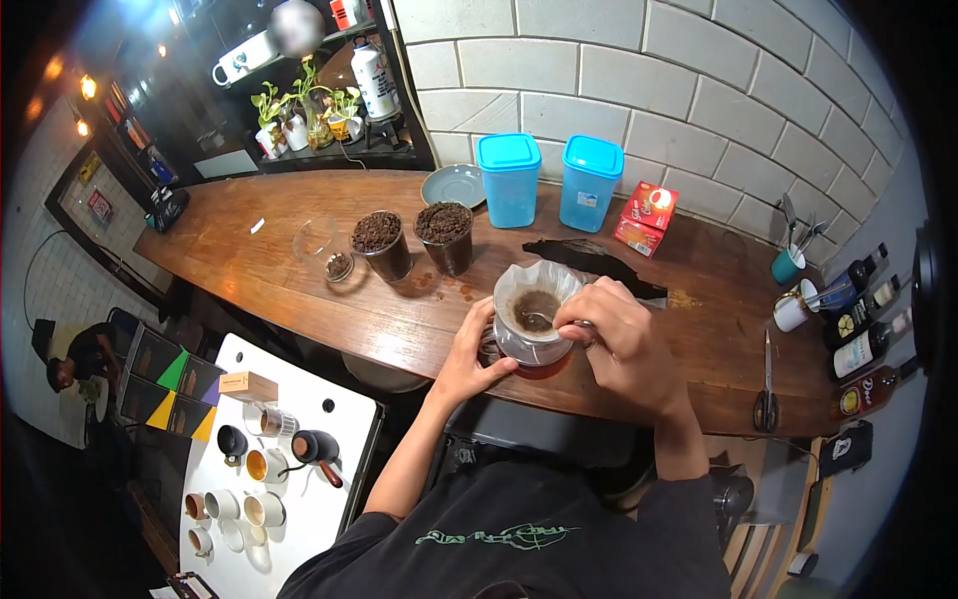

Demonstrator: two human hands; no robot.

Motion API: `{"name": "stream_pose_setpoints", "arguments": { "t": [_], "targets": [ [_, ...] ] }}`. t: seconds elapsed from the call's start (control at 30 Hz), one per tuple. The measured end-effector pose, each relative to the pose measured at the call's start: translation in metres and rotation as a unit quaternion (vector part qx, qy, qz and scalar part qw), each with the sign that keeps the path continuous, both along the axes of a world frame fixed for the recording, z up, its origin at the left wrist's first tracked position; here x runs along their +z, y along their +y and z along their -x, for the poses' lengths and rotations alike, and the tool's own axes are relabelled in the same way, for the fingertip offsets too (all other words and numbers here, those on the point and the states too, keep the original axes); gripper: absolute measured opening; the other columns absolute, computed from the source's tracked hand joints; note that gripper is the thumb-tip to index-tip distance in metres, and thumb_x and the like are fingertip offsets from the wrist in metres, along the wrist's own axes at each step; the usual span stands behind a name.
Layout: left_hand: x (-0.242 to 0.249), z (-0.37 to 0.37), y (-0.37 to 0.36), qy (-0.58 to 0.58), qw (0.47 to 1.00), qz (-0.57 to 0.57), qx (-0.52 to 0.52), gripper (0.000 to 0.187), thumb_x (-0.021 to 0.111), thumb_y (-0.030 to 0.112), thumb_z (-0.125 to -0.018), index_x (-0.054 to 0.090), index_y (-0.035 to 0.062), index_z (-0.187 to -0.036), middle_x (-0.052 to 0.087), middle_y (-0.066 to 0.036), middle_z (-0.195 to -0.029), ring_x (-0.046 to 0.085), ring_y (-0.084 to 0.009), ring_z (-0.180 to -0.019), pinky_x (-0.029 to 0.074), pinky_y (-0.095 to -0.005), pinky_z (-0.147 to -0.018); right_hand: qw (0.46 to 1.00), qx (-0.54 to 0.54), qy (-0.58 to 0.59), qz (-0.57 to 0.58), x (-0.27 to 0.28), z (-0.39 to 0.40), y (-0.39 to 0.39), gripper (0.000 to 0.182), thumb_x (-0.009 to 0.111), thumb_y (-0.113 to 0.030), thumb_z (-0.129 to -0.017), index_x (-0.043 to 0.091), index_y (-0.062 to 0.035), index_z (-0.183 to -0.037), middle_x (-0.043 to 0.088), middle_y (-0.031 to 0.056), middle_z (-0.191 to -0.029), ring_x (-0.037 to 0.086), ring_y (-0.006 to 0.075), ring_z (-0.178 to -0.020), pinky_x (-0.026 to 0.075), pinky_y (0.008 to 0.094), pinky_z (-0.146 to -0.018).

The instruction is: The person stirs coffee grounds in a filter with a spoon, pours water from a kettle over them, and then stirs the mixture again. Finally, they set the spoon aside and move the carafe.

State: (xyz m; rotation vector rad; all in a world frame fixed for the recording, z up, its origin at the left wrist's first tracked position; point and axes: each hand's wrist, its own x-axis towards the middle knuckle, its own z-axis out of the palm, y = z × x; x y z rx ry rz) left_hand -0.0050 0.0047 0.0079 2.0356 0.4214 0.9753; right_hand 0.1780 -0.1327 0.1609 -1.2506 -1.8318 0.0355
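Observation:
A clear coffee dripper (532, 349) with a white paper filter (507, 285) sits at the counter's front edge. Wet brown coffee (529, 307) lies in the filter, and reddish-brown liquid (544, 370) shows below. My left hand (467, 357) is closed around the dripper's left side, thumb toward the front. Over the filter's right rim, my right hand (621, 334) pinches a metal spoon (540, 317) whose tip is in the coffee. My fingers cover most of the spoon's handle. Behind the dripper lies a torn dark wrapper (589, 262).
Two cups of dark grounds (379, 235) stand left of the dripper, near a small glass bowl (339, 267). Blue-lidded containers (511, 185) and a red box (647, 220) line the wall. Scissors (766, 399) and bottles (866, 344) are right; several mugs (264, 509) fill a white table.

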Motion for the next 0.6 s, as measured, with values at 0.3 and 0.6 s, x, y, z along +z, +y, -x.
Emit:
{"name": "stream_pose_setpoints", "arguments": {
  "t": [0.3, 0.6],
  "targets": [
    [-0.0018, -0.0004, 0.0016, 0.006, 1.000, -0.013, 0.004, 0.092, 0.076, 0.054, -0.078, 0.039, 0.0018, -0.144, 0.046, -0.021, -0.142, 0.047, -0.0372, -0.132, 0.038, -0.0461, -0.110, 0.997, -0.048, -0.028, -0.046, 0.0031, 0.0020, 0.0009, 0.012, 0.069, -0.002, -0.082, 0.061, -0.0021, -0.091, 0.061, 0.0093, -0.087, 0.056, 0.0295, -0.082, 0.043, 0.0393, -0.076],
    [-0.0032, -0.0005, 0.0021, 0.002, 1.000, 0.004, -0.006, 0.092, 0.075, 0.055, -0.078, 0.038, 0.0025, -0.144, 0.045, -0.021, -0.143, 0.046, -0.0374, -0.133, 0.039, -0.0463, -0.109, 0.998, -0.045, -0.017, -0.028, -0.0053, 0.0068, 0.0030, 0.009, 0.068, -0.004, -0.085, 0.061, -0.0012, -0.091, 0.062, 0.0105, -0.084, 0.056, 0.0305, -0.082, 0.044, 0.0396, -0.077]
  ]
}}
